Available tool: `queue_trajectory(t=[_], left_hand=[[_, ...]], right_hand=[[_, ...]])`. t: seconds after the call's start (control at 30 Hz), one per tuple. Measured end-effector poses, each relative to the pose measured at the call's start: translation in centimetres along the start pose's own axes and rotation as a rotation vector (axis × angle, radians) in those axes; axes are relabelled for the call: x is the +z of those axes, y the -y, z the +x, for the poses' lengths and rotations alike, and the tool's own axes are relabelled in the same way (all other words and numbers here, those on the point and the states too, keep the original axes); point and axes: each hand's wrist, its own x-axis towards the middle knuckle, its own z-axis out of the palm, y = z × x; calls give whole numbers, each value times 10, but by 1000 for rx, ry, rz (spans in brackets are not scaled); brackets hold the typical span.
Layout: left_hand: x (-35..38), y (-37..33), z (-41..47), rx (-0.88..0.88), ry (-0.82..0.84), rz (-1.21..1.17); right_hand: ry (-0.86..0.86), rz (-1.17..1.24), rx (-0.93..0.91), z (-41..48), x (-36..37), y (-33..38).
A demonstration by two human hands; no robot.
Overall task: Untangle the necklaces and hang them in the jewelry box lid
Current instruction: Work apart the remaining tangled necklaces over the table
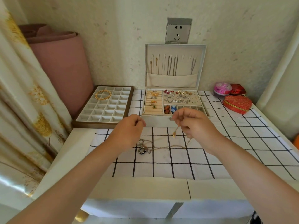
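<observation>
My right hand (192,122) pinches a thin gold necklace chain (175,147), lifted above the checked cloth; a small gold pendant (174,134) dangles below the fingers. The chain's slack trails left across the cloth to a tangled clump with a dark ring pendant (143,150). My left hand (129,128) hovers over that clump with fingers curled; whether it pinches the chain I cannot tell. The white jewelry box (175,122) stands open behind my hands. Its upright lid (175,47) has several chains hanging from hooks into a pocket.
A brown divided tray (129,101) holding a gold bangle coil (103,95) sits left of the box. A red heart-shaped box (237,104), a pink ball (222,88) and a red packet lie at the right. A pink roll and a curtain stand at the left.
</observation>
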Motion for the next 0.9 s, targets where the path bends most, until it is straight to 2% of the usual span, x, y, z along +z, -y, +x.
queue_trajectory(t=[0.03, 0.1, 0.2, 0.4, 0.47, 0.6, 0.67, 0.73, 0.83, 0.9], left_hand=[[-3, 1, 0, 3, 17, 73], [-9, 4, 0, -6, 29, 201], [-14, 10, 1, -56, 34, 306], [-22, 16, -5, -132, 123, 322], [-28, 18, -8, -127, 237, 276], [-35, 10, -24, -84, 584, 203], [-35, 7, -31, -66, 636, 253], [-33, 8, -30, -14, 541, 359], [-24, 9, -26, 166, 308, 419], [-14, 12, -21, 284, 248, 439]], right_hand=[[-16, -61, 12, 0, -2, 0], [-45, -338, 4, 1, -7, -4], [16, -711, 51, 2, -17, -13], [107, -1103, 86, 0, -23, -18], [129, -1209, 89, 0, -26, -20], [133, -1355, 59, -3, -31, -23], [112, -1456, -16, -7, -28, -22], [85, -1465, -133, -9, -19, -23], [71, -1180, -284, -11, 3, -26], [122, -1055, -279, -12, 17, -30]])
